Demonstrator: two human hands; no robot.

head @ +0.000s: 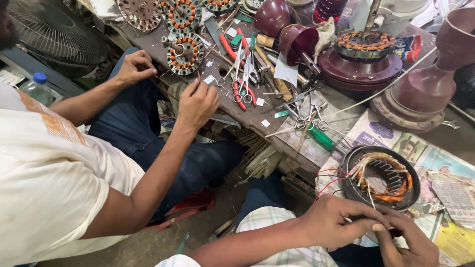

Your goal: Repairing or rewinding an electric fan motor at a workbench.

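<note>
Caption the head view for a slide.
Both hands, left and right, pinch wires of a copper-wound stator on newspaper.

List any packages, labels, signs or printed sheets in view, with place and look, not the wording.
Newspaper sheets: spread under the motor stator at right, colourful pictures, a yellow patch.
Small packet: behind the maroon fan motor, blue, red and white.
Plastic bottle: far left, clear, blue cap; label not readable.
No screens or signs.

A cluttered dark workbench (257, 116) stands far, newspaper (445, 178) covers the right, bare floor (148, 244) lies near.
</note>
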